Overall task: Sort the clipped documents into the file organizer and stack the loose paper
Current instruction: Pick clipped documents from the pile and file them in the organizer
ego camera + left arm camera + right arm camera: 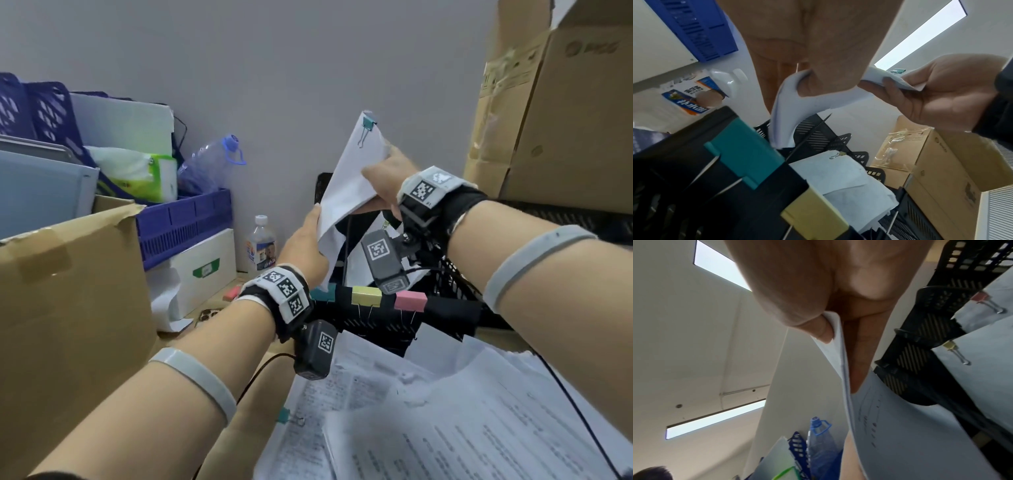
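I'm pinching the clipped document [349,185] in both my left hand [305,246] and right hand [387,181]; below my fingers, its sagging corner could be snagging the file organizer [376,325].

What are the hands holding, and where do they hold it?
Both hold the clipped document: left hand pinches its lower edge, right hand its side edge, below the teal clip.

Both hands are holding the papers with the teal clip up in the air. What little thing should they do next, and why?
Probably lower the clipped document into the black file organizer just below. The left hand and right hand both grip it, its teal binder clip on top, and teal, yellow and pink clips mark the organizer's front rim, so likely by the teal one.
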`<state>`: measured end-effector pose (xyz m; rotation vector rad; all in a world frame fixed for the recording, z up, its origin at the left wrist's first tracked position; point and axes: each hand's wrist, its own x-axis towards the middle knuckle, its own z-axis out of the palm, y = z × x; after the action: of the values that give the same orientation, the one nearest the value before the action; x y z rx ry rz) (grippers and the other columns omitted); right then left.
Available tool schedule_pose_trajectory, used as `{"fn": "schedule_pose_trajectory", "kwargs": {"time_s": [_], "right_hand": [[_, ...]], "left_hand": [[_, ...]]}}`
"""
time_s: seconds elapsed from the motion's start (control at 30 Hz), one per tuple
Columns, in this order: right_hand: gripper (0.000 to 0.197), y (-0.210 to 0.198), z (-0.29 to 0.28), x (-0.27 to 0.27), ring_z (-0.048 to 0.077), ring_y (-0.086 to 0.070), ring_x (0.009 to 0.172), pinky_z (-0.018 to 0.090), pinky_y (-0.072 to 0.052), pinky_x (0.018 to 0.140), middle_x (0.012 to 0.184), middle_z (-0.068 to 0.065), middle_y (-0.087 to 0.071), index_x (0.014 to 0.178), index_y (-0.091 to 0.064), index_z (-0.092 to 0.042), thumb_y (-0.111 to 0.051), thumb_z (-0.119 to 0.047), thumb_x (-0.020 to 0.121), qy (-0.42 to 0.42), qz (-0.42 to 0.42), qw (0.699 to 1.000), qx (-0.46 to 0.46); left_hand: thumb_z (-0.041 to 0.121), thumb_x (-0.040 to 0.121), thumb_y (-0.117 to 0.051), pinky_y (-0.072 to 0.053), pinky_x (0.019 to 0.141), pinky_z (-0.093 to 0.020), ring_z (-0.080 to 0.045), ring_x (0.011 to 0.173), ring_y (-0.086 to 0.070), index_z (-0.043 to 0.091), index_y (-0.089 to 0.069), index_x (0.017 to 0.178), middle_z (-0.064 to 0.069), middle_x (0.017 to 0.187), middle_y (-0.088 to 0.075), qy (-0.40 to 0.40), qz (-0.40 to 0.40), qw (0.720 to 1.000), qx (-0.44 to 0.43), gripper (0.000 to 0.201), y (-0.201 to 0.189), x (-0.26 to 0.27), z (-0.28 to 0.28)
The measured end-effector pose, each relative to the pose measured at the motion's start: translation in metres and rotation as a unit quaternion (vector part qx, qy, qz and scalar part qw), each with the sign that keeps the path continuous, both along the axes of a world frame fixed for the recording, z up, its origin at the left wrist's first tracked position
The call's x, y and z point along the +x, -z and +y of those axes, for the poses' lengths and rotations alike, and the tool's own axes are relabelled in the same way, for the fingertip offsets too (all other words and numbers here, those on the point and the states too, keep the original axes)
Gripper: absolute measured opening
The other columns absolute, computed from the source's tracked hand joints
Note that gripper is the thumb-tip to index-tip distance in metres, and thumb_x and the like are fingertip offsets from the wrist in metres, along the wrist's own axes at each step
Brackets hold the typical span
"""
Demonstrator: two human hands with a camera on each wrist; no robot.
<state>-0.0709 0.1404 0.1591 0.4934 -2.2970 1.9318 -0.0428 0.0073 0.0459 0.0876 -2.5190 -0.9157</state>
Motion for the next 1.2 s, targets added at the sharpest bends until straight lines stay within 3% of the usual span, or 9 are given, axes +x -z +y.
{"fn": "schedule_pose_trajectory", "kwargs": {"time_s": [0.1, 0.2, 0.3, 0.4, 0.6, 0.77, 0.97, 1.1, 1.2], "right_hand": [[0.068, 0.008, 0.001, -0.017, 0.033, -0.061, 0.099, 0.052, -0.061, 0.062, 0.119, 0.004, -0.055, 0.148, -0.034, -0.037, -0.030, 0.005, 0.094, 0.021, 0.030, 0.999, 0.019], [0.061, 0.014, 0.001, -0.029, 0.036, -0.063, 0.104, 0.053, -0.061, 0.075, 0.115, 0.005, -0.057, 0.145, -0.036, -0.030, -0.035, 0.000, 0.092, 0.050, 0.065, 0.993, 0.083], [0.031, 0.023, -0.003, -0.038, 0.032, -0.069, 0.085, 0.045, -0.063, 0.060, 0.107, 0.015, -0.062, 0.125, -0.046, -0.016, -0.040, -0.010, 0.095, 0.038, 0.023, 0.990, 0.134], [0.028, 0.036, -0.008, -0.042, 0.024, -0.067, 0.064, 0.034, -0.061, 0.050, 0.096, 0.018, -0.063, 0.125, -0.047, -0.010, -0.037, -0.015, 0.099, 0.029, 0.007, 0.986, 0.165], [0.025, 0.053, -0.008, -0.032, 0.035, -0.073, 0.088, 0.052, -0.061, 0.080, 0.097, 0.014, -0.057, 0.124, -0.048, -0.009, -0.050, -0.016, 0.100, -0.072, -0.064, 0.986, 0.134], [0.025, 0.078, 0.013, 0.000, 0.027, -0.073, 0.083, 0.042, -0.060, 0.081, 0.092, 0.011, -0.068, 0.112, -0.063, 0.000, -0.052, -0.018, 0.099, -0.123, -0.037, 0.959, 0.251], [0.024, 0.135, 0.055, 0.043, 0.014, -0.071, 0.100, 0.035, -0.060, 0.089, 0.107, -0.001, -0.072, 0.116, -0.068, -0.016, -0.059, -0.028, 0.097, -0.263, -0.080, 0.827, 0.489], [0.031, 0.168, 0.075, 0.057, 0.009, -0.065, 0.107, 0.034, -0.058, 0.093, 0.120, -0.005, -0.067, 0.126, -0.064, -0.028, -0.060, -0.034, 0.096, -0.248, -0.069, 0.823, 0.506], [0.033, 0.182, 0.085, 0.065, 0.011, -0.065, 0.110, 0.034, -0.054, 0.099, 0.124, -0.006, -0.066, 0.127, -0.063, -0.031, -0.061, -0.036, 0.095, -0.237, -0.057, 0.842, 0.481]], "left_hand": [[-0.001, 0.086, -0.043, -0.054, 0.096, -0.046, -0.035, 0.108, -0.062, 0.034, -0.021, 0.158, -0.011, 0.129, -0.062, 0.005, -0.008, 1.000, 0.024, 0.083, 0.008, -0.019, -0.005], [0.005, 0.089, -0.047, -0.054, 0.097, -0.045, -0.030, 0.111, -0.063, 0.031, -0.040, 0.150, -0.005, 0.125, -0.065, 0.006, -0.001, 0.999, 0.037, 0.067, 0.014, -0.034, -0.009], [0.014, 0.094, -0.054, -0.057, 0.091, -0.038, -0.023, 0.098, -0.066, 0.025, -0.061, 0.134, 0.003, 0.102, -0.067, 0.016, -0.025, 0.999, 0.021, 0.042, 0.021, -0.042, -0.010], [0.022, 0.094, -0.059, -0.054, 0.088, -0.028, -0.019, 0.100, -0.068, 0.026, -0.065, 0.131, 0.003, 0.108, -0.074, 0.015, -0.049, 0.999, -0.001, 0.038, 0.034, -0.050, -0.011], [0.038, 0.091, -0.064, -0.056, 0.091, -0.036, -0.021, 0.098, -0.069, 0.032, -0.070, 0.088, 0.004, 0.100, -0.075, -0.009, -0.044, 0.999, -0.022, 0.009, 0.041, -0.049, -0.011], [0.045, 0.089, -0.070, -0.052, 0.070, -0.030, -0.019, 0.074, -0.063, 0.019, -0.065, 0.074, 0.003, 0.073, -0.065, -0.001, -0.032, 0.999, -0.003, 0.030, 0.044, -0.019, -0.015], [0.044, 0.094, -0.065, -0.054, 0.068, -0.028, -0.017, 0.073, -0.068, 0.013, -0.070, 0.091, -0.004, 0.084, -0.074, 0.137, -0.359, 0.923, 0.027, 0.032, 0.062, 0.046, -0.006], [0.054, 0.087, -0.069, -0.058, 0.087, -0.038, -0.020, 0.079, -0.074, 0.013, -0.070, 0.090, -0.003, 0.079, -0.076, 0.156, -0.452, 0.878, -0.023, 0.041, 0.084, 0.069, 0.009], [0.048, 0.078, -0.080, -0.055, 0.080, -0.037, -0.021, 0.079, -0.070, 0.019, -0.068, 0.082, -0.010, 0.086, -0.077, 0.196, -0.445, 0.873, -0.043, 0.032, 0.090, 0.080, 0.014]]}}
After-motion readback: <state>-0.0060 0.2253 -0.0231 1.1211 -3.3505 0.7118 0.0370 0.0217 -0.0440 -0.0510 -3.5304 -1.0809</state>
